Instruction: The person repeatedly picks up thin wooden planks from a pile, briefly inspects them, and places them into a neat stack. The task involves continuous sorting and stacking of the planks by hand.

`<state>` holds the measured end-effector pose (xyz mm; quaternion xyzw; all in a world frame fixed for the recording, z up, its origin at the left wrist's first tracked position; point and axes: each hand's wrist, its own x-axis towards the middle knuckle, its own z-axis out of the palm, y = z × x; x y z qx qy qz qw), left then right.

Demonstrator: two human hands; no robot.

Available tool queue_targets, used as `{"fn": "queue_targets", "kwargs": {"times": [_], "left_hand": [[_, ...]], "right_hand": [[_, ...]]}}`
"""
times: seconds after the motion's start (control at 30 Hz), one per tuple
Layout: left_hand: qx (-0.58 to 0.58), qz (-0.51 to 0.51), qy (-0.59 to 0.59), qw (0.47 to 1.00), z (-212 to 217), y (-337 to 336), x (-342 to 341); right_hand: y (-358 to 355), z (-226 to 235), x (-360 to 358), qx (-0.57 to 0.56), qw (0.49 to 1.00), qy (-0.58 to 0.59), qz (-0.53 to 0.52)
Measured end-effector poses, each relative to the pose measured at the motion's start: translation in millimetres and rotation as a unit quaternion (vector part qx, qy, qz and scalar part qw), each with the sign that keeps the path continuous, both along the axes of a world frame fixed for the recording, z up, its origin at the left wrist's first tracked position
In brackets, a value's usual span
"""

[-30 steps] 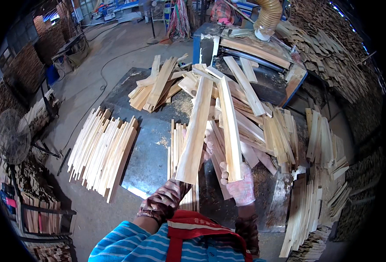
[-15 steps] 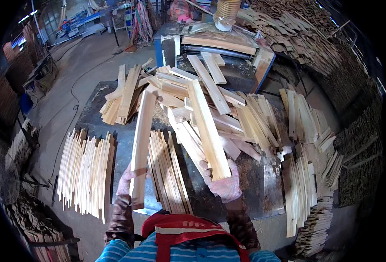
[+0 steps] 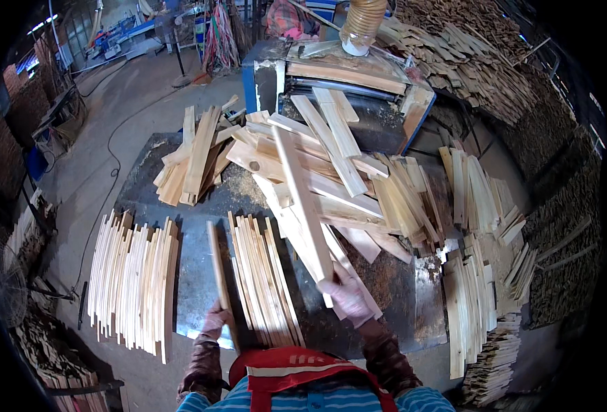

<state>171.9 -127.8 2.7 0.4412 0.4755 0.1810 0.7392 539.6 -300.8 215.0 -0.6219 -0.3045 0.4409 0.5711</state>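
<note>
left hand (image 3: 215, 321) grips 1 thin wood strip (image 3: 218, 269) on edge beside the near sorted stack (image 3: 266, 278); right hand (image 3: 348, 296) is clamped on 1 broad board (image 3: 302, 199), lifted. 2 neat stacks, the other at left (image 3: 133, 280), look done; beyond, a big loose heap (image 3: 331, 172) on the metal table (image 3: 193, 275) seems left.

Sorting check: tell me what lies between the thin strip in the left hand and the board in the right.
Head view: a row of thin wooden slats on the metal table.
</note>
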Motion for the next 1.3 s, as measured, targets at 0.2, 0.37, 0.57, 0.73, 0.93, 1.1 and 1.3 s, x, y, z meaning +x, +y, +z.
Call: {"fn": "queue_targets", "kwargs": {"times": [0.2,0.37,0.57,0.73,0.93,1.1,1.3], "left_hand": [[0.022,-0.036,0.068,0.997,-15.3,5.5,47.3],[0.357,0.024,0.061,0.932,88.7,24.1,135.1],[-0.004,-0.026,-0.315,0.949,248.5,43.0,219.7],[-0.014,0.038,-0.212,0.976,203.4,87.9,141.4],[-0.134,0.062,-0.314,0.938,179.3,59.9,84.7],[-0.135,0.094,-0.313,0.935,192.5,44.0,92.8],[-0.077,0.021,-0.259,0.963,224.6,54.9,133.2]], "right_hand": [[5.5,-18.8,-15.6,-0.170,0.888,-0.416,-0.099],[12.0,0.8,-42.2,-0.016,0.893,-0.425,-0.147],[60.6,32.7,-4.7,0.092,0.916,-0.383,0.072],[158.7,21.4,130.2,-0.050,0.823,-0.540,-0.170],[228.6,-5.5,214.6,-0.276,0.722,-0.615,-0.158],[182.0,-21.2,199.5,-0.193,0.899,-0.383,-0.089],[71.4,-1.5,134.6,0.150,0.937,0.315,0.005]]}}
